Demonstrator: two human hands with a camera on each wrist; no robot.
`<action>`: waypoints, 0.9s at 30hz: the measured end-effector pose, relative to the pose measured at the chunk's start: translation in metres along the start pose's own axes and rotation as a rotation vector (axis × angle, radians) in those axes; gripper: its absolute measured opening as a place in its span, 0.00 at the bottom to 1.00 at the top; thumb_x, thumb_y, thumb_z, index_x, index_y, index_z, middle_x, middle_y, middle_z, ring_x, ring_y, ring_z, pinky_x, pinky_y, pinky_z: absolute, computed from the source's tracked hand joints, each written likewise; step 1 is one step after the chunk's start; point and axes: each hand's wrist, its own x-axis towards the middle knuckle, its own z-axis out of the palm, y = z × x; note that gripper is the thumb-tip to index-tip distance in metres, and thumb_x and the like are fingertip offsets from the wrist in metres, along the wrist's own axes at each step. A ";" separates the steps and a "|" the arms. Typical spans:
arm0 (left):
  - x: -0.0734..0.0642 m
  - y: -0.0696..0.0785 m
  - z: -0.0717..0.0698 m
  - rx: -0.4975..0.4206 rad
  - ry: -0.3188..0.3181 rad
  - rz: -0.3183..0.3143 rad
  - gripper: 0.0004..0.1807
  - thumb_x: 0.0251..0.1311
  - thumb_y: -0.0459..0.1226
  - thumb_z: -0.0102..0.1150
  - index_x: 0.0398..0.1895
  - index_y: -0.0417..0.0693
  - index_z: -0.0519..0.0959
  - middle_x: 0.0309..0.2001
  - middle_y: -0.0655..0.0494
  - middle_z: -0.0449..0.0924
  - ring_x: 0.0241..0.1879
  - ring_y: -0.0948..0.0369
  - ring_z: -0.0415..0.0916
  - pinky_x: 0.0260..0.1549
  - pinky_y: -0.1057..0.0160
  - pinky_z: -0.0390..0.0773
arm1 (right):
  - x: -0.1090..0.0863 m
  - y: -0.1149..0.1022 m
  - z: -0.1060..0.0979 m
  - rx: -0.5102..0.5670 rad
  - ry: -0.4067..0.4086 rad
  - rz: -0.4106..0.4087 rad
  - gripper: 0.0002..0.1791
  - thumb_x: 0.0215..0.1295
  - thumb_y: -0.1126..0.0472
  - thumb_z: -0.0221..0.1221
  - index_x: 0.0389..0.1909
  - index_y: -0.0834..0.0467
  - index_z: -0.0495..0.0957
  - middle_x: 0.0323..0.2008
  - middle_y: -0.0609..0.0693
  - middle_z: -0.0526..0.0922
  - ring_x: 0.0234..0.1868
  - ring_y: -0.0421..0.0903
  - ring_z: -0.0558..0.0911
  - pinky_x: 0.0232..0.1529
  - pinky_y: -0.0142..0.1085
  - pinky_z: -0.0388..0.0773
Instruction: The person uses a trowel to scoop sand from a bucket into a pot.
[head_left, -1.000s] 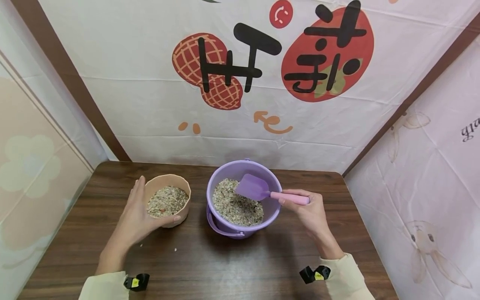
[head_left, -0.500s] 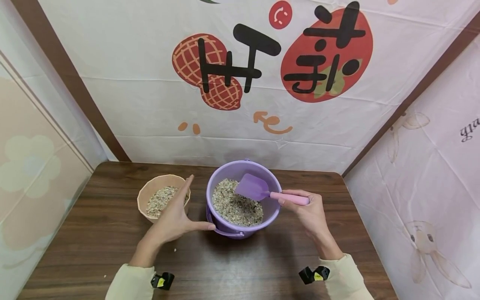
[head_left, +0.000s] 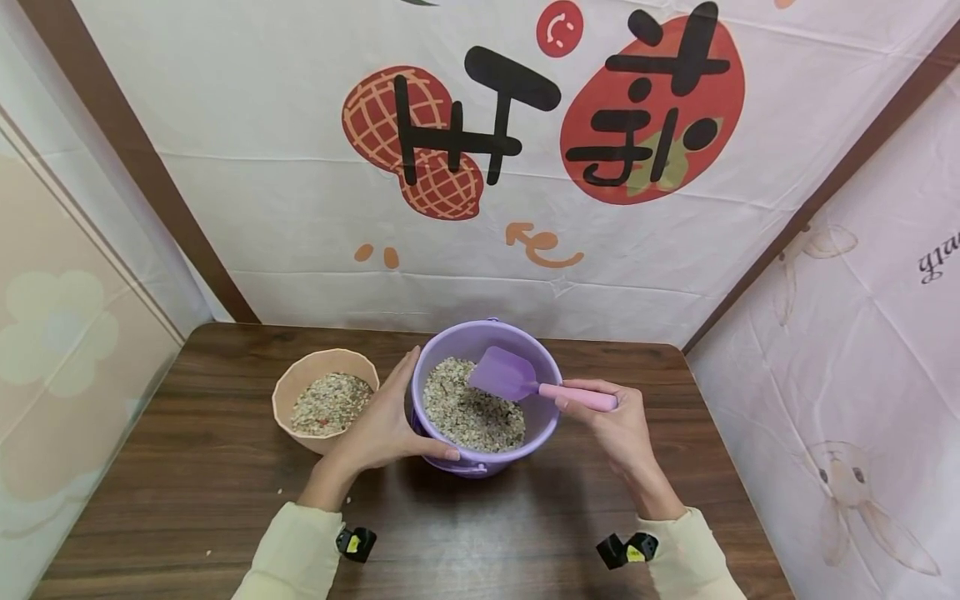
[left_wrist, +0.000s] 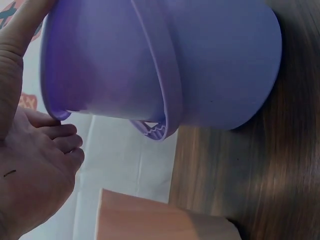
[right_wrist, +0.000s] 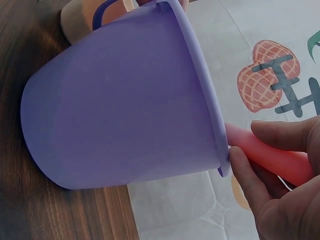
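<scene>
A purple bucket [head_left: 542, 433] holds pale mixed grit [head_left: 472, 417]. My right hand [head_left: 618, 421] grips the pink handle of a small shovel [head_left: 506, 373], whose purple blade lies over the grit inside the bucket. In the right wrist view, thumb and fingers close round that pink handle [right_wrist: 280, 157] beside the rim. My left hand [head_left: 382, 425] is spread along the bucket's left side, thumb at the front rim and fingers at the far left. The left wrist view has its fingertips [left_wrist: 70, 142] right at the rim.
A peach bowl [head_left: 288, 387] with similar grit stands left of the bucket, partly behind my left hand. A few loose grains lie on the brown wooden table [head_left: 165, 467]. The bucket's own handle [left_wrist: 162, 75] hangs down its side. A printed cloth [head_left: 262, 208] rises behind the table.
My left hand has left the peach bowl and moved right, passing in front of it, to the bucket's left rim. The right hand and shovel stay nearly still.
</scene>
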 end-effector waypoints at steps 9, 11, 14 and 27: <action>0.002 -0.005 0.001 -0.022 -0.006 0.028 0.84 0.24 0.61 0.87 0.83 0.47 0.43 0.80 0.41 0.44 0.77 0.44 0.47 0.71 0.37 0.55 | 0.003 -0.010 0.000 -0.125 -0.021 0.019 0.19 0.55 0.65 0.75 0.46 0.71 0.86 0.39 0.58 0.89 0.50 0.51 0.86 0.46 0.36 0.83; 0.003 -0.006 0.001 -0.027 -0.007 0.029 0.84 0.23 0.61 0.87 0.83 0.48 0.43 0.80 0.42 0.44 0.77 0.45 0.47 0.71 0.37 0.55 | 0.004 -0.015 0.001 -0.219 -0.021 0.027 0.19 0.53 0.62 0.77 0.44 0.67 0.88 0.37 0.54 0.90 0.47 0.49 0.87 0.44 0.35 0.83; 0.003 -0.006 0.001 -0.027 -0.009 0.031 0.84 0.23 0.61 0.87 0.83 0.48 0.43 0.80 0.43 0.44 0.77 0.45 0.48 0.71 0.38 0.54 | 0.005 -0.024 0.003 -0.397 -0.024 0.021 0.19 0.49 0.55 0.80 0.41 0.60 0.90 0.31 0.46 0.90 0.42 0.45 0.87 0.41 0.35 0.81; 0.001 -0.004 0.000 -0.025 -0.005 0.029 0.84 0.23 0.62 0.86 0.83 0.47 0.43 0.80 0.42 0.44 0.77 0.44 0.48 0.71 0.38 0.55 | 0.015 -0.037 0.017 -0.701 -0.171 -0.088 0.07 0.51 0.63 0.76 0.32 0.51 0.92 0.25 0.38 0.88 0.29 0.37 0.87 0.28 0.33 0.81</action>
